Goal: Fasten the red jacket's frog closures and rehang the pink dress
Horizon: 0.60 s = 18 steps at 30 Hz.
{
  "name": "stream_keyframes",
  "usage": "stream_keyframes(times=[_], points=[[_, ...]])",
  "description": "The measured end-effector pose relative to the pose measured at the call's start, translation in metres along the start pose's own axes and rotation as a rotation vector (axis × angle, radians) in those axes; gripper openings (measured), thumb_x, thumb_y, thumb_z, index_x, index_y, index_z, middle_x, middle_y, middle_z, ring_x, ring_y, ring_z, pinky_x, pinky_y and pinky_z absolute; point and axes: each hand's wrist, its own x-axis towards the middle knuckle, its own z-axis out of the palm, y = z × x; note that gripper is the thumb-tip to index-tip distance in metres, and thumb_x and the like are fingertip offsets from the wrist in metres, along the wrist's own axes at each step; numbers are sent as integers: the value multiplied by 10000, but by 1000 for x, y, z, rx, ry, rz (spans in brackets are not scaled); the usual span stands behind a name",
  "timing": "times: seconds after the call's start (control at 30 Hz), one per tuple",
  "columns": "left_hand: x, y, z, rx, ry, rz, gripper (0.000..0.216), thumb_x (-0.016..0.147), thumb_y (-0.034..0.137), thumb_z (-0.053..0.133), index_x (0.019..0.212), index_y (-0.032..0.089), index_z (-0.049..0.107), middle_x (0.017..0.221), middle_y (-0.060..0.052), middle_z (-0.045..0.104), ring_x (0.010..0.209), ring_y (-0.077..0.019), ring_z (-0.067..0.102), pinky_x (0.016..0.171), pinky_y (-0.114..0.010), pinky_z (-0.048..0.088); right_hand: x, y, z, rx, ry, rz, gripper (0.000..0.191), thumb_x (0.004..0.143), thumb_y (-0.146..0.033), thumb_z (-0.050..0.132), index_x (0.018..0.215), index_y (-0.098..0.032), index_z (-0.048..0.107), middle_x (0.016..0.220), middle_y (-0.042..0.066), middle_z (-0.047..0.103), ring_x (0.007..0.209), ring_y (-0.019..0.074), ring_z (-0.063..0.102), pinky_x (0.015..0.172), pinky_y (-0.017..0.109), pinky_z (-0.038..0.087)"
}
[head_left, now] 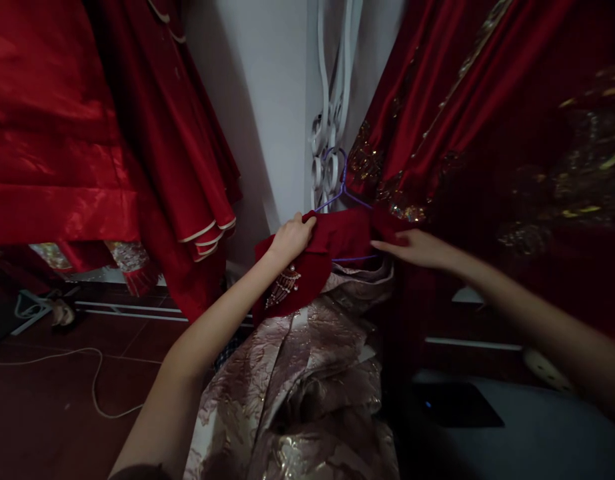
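Note:
A red garment (345, 230) with a beaded ornament (285, 285) hangs on a purple wire hanger (343, 190). My left hand (293, 239) is closed on its cloth at the left shoulder, just below the hanger's arm. At the opposite shoulder, my right hand (412, 248) pinches the red cloth, its thumb stretched left toward the hanger; part of the fingers is hidden by fabric. Below the red garment drapes a shiny pinkish-gold brocade garment (307, 373), its folds spreading toward me.
Red satin clothes (52, 133) hang at the left, and sequinned dark red dresses (487, 133) at the right. Behind stands a white scrolled metal rack (327, 120) against the wall. A thin cable (98, 380) crosses the floor. A dark flat device (455, 405) lies lower right.

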Motion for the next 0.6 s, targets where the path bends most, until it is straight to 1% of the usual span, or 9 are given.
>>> stream_keyframes(times=[0.07,0.13,0.2,0.23,0.33,0.43,0.5,0.57,0.6], points=[[0,2,0,-17,-8,-26,318,905,242,295,1183,196,443,1009,-126,477,831,-223,589,694,-335,454,2,-36,32,-6,146,-28,489,793,-588,446,535,-175,485,495,34,535,433,127,464,440,260,297],[0,-1,-2,-41,-14,-57,323,901,222,295,1187,198,443,1012,-130,476,841,-227,585,709,-346,449,1,-66,57,47,196,-143,472,831,-549,402,547,-178,475,497,28,532,443,129,478,451,252,287],[1,-6,-5,-72,-11,-61,316,895,219,306,1171,198,458,1005,-130,477,858,-232,572,726,-355,441,-4,-85,72,51,246,-289,451,845,-522,389,561,-182,472,498,28,530,449,132,484,473,254,284],[1,-9,-6,-93,-3,-48,300,893,231,321,1147,196,477,997,-127,479,876,-234,560,742,-356,436,-7,-89,74,41,252,-325,456,851,-521,376,559,-184,472,489,30,525,442,135,483,474,257,279],[-4,-15,-9,-188,76,-35,228,872,320,405,1000,199,550,1017,-117,475,981,-250,498,803,-357,409,-16,-82,65,-30,362,-344,414,856,-491,375,607,-182,494,528,48,542,470,153,504,498,266,296],[-15,-11,-7,-305,281,-193,225,853,387,446,872,196,565,1092,-116,455,1064,-265,428,853,-373,370,-20,-59,52,3,557,-270,257,834,-418,438,774,-177,506,608,42,561,520,161,519,534,263,336],[-24,-3,-2,-448,360,-281,234,872,384,410,849,192,543,1011,-99,492,991,-223,462,836,-343,370,-21,-49,50,105,649,-214,202,800,-381,490,860,-189,474,618,9,542,520,149,506,539,250,350],[-30,10,2,-660,338,-297,242,897,371,354,844,195,512,849,-50,517,823,-160,499,761,-279,385,-20,-49,55,210,688,-214,195,770,-350,518,872,-202,445,616,-18,509,526,134,491,542,236,359],[-31,17,4,-766,316,-290,245,903,371,336,841,199,498,780,-24,511,743,-137,497,717,-251,386,-20,-52,60,251,675,-249,174,763,-327,517,859,-205,437,623,-23,495,537,126,486,550,230,365]])
